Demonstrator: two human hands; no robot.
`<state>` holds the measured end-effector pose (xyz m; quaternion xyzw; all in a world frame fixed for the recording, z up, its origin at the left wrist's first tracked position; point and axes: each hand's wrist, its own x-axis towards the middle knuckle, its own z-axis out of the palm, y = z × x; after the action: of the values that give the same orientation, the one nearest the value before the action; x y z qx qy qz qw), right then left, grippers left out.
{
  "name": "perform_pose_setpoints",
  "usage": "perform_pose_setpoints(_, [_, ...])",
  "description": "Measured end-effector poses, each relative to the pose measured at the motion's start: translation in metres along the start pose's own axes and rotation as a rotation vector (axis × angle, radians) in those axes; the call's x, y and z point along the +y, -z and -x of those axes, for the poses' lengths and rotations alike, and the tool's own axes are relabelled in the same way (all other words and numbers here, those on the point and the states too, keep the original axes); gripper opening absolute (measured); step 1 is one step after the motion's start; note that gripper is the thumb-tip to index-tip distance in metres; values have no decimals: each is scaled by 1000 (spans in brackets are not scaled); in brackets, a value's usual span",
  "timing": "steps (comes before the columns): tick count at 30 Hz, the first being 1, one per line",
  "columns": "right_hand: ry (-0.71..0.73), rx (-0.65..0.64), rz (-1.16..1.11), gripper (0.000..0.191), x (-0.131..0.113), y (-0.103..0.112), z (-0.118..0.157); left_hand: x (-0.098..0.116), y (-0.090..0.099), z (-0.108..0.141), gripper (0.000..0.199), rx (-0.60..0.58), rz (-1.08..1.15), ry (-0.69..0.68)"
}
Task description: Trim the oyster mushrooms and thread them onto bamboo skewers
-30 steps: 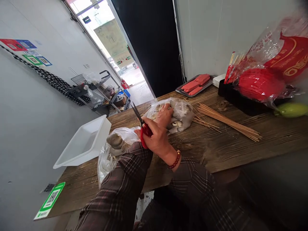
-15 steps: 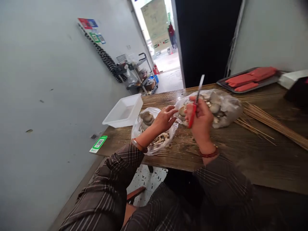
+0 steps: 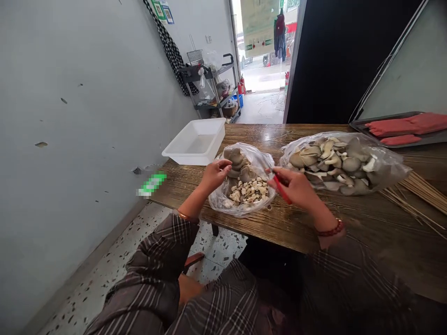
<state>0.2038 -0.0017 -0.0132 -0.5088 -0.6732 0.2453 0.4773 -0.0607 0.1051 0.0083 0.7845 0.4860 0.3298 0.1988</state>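
A: Step in hand, quick?
B: My read: reaching in at the mushroom clump, scissors at the ready.
A: Grips?
B: Right hand is closed round the red handles, blades angled over the open bag. Left hand has its fingertips at the clump's edge; can't tell if they pinch it or only touch.
A: Where's the clump?
B: Far part of that bag, on the wooden table. Small pale pieces lie on the near side. Fuller mushroom bag sits to the right, neither hand on it. White tray is beyond, to the left.
A: Next move calls for?
B: I'd judge a sure left-hand hold on the clump, blades kept clear of fingers and bag.
A: Blades apart?
B: Too blurred to say.
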Motion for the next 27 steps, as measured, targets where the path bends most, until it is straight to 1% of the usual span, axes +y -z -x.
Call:
perform_pose_setpoints(1, [36, -54, 83, 42, 1, -4, 1, 1, -5, 0, 23, -3, -19, -11])
perform_pose_setpoints(3, [89, -142, 180, 43, 5, -11, 1, 3, -14, -2, 21, -6, -69, -41])
perform_pose_setpoints(5, [91, -170, 233, 45, 10, -15, 0, 6, -21, -6, 22, -31, -121, -71])
perform_pose_setpoints(8, [-5, -95, 377, 47, 20, -12, -4, 9, -30, -13, 24, -124, -222, -93])
perform_pose_setpoints(11, [-125, -18, 525, 48, 27, -8, -7, 10, -37, -15, 27, -202, -381, -113])
perform_pose_setpoints(13, [-163, 12, 578, 48, 31, -6, -7, 9, -43, -14, 30, -197, -466, -134])
perform_pose_setpoints(15, [-177, 37, 615, 47, 33, -7, -7, 5, -48, -14, 30, -148, -493, -164])
perform_pose_setpoints(17, [-183, 62, 628, 47, 36, -7, -7, 0, -53, -14, 28, -99, -476, -194])
perform_pose_setpoints(19, [-173, 84, 614, 47, 40, -7, -7, -6, -57, -13, 26, -78, -443, -212])
perform_pose_setpoints(23, [-122, 145, 538, 47, 43, -6, -6, -12, -60, -13, 17, -81, -302, -239])
perform_pose_setpoints(27, [-86, 222, 435, 45, 36, -7, -6, -9, -58, -14, 11, -101, -111, -251])
